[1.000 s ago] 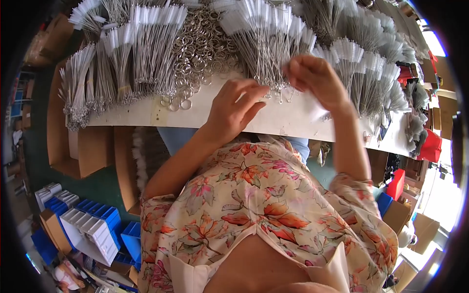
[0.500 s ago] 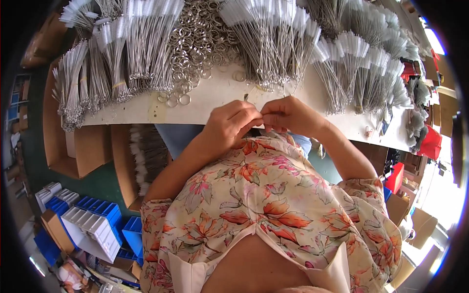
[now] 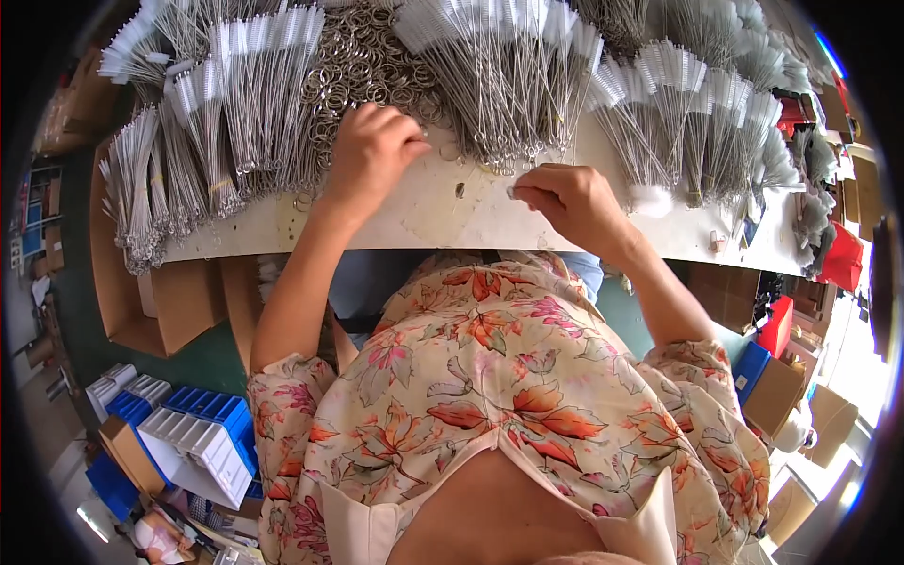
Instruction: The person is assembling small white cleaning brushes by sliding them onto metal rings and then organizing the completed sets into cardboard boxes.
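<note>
My left hand [image 3: 375, 155] is over the near edge of a heap of silver split rings [image 3: 353, 71]. Its fingers are curled with the tips turned down, so whatever they pinch is hidden. My right hand [image 3: 576, 200] is closed above the front of the table, right of the middle. A small shiny metal end shows at its fingertips, and past the wrist a blurred white brush head [image 3: 650, 201] sticks out, in line with a thin wire brush held in this hand. Just beyond lies a large bundle of wire brushes [image 3: 504, 85], loop ends toward me.
More brush bundles [image 3: 202, 132] stand left of the rings, and others [image 3: 692, 122] lie at the right on the white table [image 3: 428, 221]. Cardboard boxes [image 3: 155, 306] sit below the table at the left, near blue and white bins [image 3: 202, 438]. A red object [image 3: 840, 259] hangs at the right edge.
My hands were together at the table's front edge and have parted. The left has reached forward and left to the rings; the right has shifted slightly right. The white brush head has come into view.
</note>
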`<action>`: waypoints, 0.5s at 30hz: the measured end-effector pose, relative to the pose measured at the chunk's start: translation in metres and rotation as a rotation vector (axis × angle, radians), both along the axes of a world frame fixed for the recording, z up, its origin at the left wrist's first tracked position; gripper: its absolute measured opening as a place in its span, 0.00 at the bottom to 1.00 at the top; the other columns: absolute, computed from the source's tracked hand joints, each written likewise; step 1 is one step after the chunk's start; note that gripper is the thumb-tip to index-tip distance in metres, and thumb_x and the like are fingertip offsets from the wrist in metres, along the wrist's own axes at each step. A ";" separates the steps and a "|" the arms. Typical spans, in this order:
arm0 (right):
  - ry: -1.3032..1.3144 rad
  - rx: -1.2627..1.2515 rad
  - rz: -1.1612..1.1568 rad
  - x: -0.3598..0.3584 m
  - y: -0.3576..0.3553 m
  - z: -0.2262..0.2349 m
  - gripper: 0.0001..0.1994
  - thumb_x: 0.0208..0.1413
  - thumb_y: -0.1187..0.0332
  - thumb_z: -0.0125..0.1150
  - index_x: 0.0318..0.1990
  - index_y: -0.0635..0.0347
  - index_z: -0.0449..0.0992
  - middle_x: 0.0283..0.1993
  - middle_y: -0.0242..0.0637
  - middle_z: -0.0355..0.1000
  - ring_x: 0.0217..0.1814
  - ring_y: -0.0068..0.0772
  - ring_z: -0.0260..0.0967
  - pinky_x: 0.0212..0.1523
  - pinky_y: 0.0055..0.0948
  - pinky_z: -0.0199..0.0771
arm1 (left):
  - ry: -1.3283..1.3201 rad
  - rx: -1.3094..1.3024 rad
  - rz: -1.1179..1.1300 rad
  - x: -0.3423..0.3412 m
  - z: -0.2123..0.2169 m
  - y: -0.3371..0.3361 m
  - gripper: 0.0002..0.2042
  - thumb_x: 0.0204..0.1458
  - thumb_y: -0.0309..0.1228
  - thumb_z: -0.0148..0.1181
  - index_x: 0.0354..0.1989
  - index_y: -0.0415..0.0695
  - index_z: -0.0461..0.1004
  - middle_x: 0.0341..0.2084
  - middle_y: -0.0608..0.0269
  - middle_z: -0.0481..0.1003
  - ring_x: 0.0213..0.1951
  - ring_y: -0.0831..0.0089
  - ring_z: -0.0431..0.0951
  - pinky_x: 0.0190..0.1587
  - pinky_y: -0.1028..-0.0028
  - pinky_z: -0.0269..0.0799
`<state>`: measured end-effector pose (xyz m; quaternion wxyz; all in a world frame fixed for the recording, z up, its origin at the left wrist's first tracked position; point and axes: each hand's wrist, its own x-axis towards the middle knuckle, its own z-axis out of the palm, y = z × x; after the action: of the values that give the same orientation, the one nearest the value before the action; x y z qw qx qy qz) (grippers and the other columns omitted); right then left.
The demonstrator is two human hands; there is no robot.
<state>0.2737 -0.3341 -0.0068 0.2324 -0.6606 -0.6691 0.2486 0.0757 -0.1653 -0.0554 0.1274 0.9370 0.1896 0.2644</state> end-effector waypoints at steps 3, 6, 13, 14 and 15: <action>0.385 0.066 -0.114 -0.016 0.015 0.014 0.06 0.51 0.72 0.55 0.34 0.63 0.75 0.24 0.34 0.71 0.24 0.24 0.69 0.26 0.24 0.68 | -0.364 -0.962 0.089 -0.011 0.025 -0.011 0.06 0.46 0.29 0.61 0.29 0.41 0.74 0.23 0.68 0.72 0.24 0.78 0.67 0.29 0.79 0.64; 0.614 0.067 -0.163 -0.031 0.034 0.041 0.06 0.51 0.72 0.55 0.35 0.64 0.75 0.29 0.35 0.71 0.28 0.19 0.68 0.28 0.20 0.67 | -0.715 -1.201 -0.039 -0.008 0.047 -0.026 0.06 0.51 0.30 0.57 0.31 0.39 0.75 0.26 0.63 0.75 0.24 0.82 0.69 0.26 0.82 0.63; 0.623 0.378 -0.083 -0.061 0.049 0.050 0.04 0.47 0.75 0.61 0.31 0.63 0.77 0.38 0.37 0.70 0.37 0.30 0.71 0.38 0.23 0.71 | -1.083 -1.275 -0.006 0.013 0.062 -0.053 0.06 0.53 0.27 0.54 0.33 0.37 0.74 0.25 0.63 0.74 0.24 0.82 0.69 0.26 0.82 0.63; 0.636 0.421 -0.067 -0.063 0.049 0.046 0.04 0.46 0.76 0.61 0.31 0.63 0.77 0.37 0.37 0.70 0.36 0.31 0.71 0.36 0.24 0.72 | -1.019 -1.131 0.036 0.013 0.060 -0.054 0.05 0.53 0.26 0.54 0.33 0.37 0.74 0.25 0.62 0.75 0.25 0.82 0.69 0.26 0.83 0.64; 0.647 0.464 -0.058 -0.064 0.050 0.043 0.04 0.45 0.76 0.61 0.31 0.62 0.77 0.37 0.37 0.71 0.35 0.33 0.71 0.35 0.24 0.72 | -0.950 -0.993 0.072 0.013 0.058 -0.054 0.05 0.53 0.24 0.53 0.34 0.37 0.74 0.25 0.62 0.75 0.25 0.82 0.70 0.26 0.83 0.64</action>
<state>0.2097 -0.2844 0.0362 0.5811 -0.4966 -0.5810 0.2795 0.0892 -0.2190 0.0030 0.6020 0.5433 0.2428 0.5325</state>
